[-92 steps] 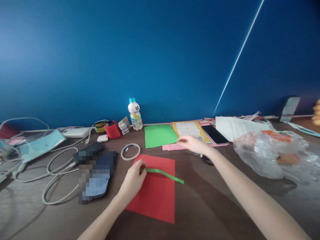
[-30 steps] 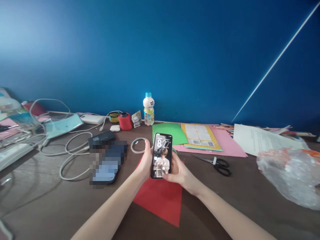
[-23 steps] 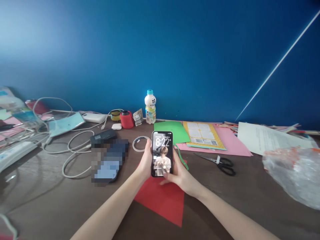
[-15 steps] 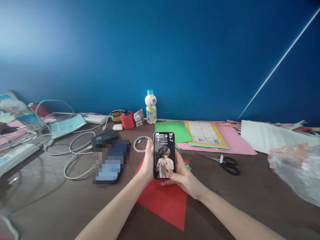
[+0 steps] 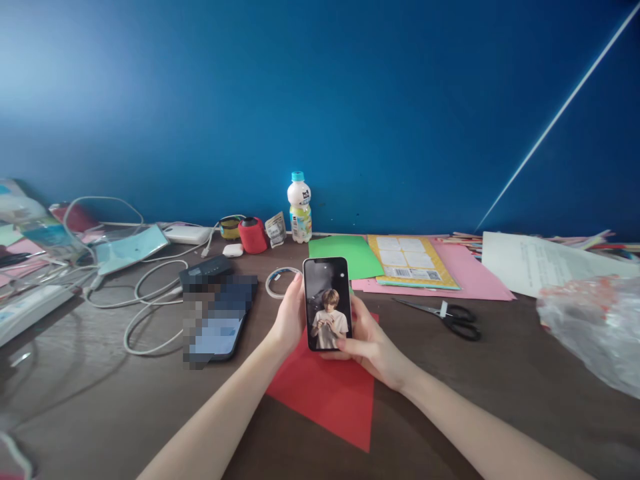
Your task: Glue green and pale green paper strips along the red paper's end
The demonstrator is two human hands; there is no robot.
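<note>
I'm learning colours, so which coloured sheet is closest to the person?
The red sheet, partly hidden by the left hand, right hand and phone. The green sheet and pink sheet lie farther back, nearer the blue wall.

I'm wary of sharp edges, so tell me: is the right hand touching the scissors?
Apart. The head view shows the right hand on the phone, with dark tabletop visible between it and the scissors.
</note>
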